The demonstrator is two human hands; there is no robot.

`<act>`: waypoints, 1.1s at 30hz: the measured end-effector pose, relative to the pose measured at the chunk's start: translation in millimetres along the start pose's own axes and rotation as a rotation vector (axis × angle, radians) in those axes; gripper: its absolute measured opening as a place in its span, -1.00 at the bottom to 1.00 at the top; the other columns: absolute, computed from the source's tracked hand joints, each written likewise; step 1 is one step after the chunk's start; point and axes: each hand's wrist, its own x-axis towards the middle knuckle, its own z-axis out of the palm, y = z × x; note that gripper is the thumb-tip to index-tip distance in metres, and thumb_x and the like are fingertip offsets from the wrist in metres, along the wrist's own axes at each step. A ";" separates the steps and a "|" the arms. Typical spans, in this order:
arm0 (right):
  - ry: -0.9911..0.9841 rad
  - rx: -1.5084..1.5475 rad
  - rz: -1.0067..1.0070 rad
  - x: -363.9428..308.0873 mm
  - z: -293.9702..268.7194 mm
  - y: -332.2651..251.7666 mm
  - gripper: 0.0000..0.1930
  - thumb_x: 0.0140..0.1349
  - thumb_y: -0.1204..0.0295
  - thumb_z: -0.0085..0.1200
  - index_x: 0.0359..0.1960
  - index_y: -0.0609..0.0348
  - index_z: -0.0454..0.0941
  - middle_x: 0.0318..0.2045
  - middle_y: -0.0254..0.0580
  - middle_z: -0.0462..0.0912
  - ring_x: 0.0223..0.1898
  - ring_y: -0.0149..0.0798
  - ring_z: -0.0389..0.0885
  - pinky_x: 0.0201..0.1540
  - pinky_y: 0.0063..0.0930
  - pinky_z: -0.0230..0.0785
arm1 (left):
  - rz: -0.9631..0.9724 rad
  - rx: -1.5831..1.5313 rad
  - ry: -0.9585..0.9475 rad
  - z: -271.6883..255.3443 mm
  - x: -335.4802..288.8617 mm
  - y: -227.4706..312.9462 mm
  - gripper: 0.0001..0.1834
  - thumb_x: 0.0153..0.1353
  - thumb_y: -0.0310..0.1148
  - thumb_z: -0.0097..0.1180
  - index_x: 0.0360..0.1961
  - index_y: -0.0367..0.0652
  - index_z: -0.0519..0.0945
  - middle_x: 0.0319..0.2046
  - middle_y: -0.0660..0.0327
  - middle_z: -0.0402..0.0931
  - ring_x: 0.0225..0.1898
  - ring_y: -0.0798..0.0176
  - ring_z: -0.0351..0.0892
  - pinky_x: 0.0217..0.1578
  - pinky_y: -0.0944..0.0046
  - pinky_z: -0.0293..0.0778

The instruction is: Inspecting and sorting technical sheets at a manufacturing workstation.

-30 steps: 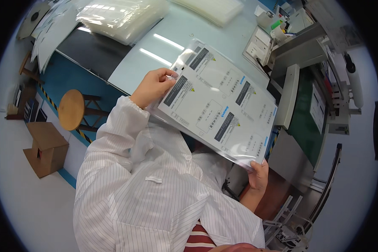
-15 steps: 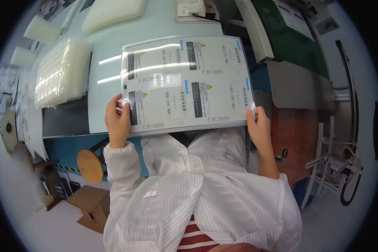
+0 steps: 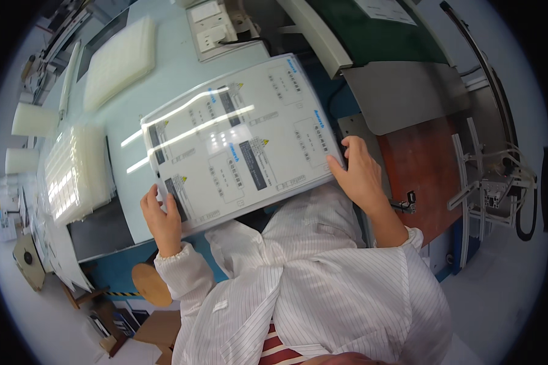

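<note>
A flat, clear-covered stack of printed label sheets (image 3: 274,188), white with black blocks, yellow triangles and blue marks, lies at the table's front edge. It reaches out over my lap. My left hand (image 3: 162,224) holds its near left corner, thumb on top and fingers curled at the side. At the right edge, near the closer corner, my right hand (image 3: 360,176) has its thumb on the surface and its fingers bent around the side. Ceiling lights reflect off the glossy top. What is under the stack is hidden.
Left on the pale table (image 3: 182,79) sit a plastic-wrapped translucent stack (image 3: 76,173) and a milky pad (image 3: 120,64). A power socket box (image 3: 213,27) stands at the back. To the right are a green conveyor belt (image 3: 377,36), a grey metal plate (image 3: 405,97) and a metal-framed fixture (image 3: 490,191).
My view has turned, so table and stack now appear tilted, their right side higher. Both hands stay at the stack's edges; the left appears lower in view.
</note>
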 end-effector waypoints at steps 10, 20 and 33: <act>0.217 1.284 0.263 126.8 -32.5 97.1 -0.53 0.25 0.40 0.03 0.14 0.38 0.28 0.02 0.01 0.44 -0.03 -0.19 0.49 -0.01 -0.37 0.42 | 0.066 0.175 0.065 27.2 9.8 7.4 -0.51 0.32 -0.25 -0.05 0.13 -0.44 0.34 0.02 -0.19 0.36 0.01 -0.16 0.34 0.06 0.02 0.25; 0.416 1.944 0.538 223.2 -58.3 191.4 -0.37 0.31 0.44 -0.23 0.35 0.40 -0.18 0.34 0.24 -0.08 0.36 0.08 -0.01 0.37 -0.10 -0.02 | 0.014 0.174 0.114 31.0 8.6 18.0 -0.52 0.34 -0.26 -0.11 0.16 -0.41 0.32 0.03 -0.18 0.34 0.04 -0.16 0.29 0.08 0.01 0.22; 0.516 2.004 0.725 244.1 -76.1 250.5 -0.28 0.29 0.41 -0.15 0.35 0.32 -0.31 0.22 0.25 0.09 0.19 0.08 0.24 0.17 -0.01 0.26 | 0.011 0.193 0.162 33.4 9.7 17.3 -0.53 0.32 -0.28 -0.08 0.13 -0.43 0.33 0.02 -0.17 0.35 0.03 -0.16 0.31 0.07 0.01 0.24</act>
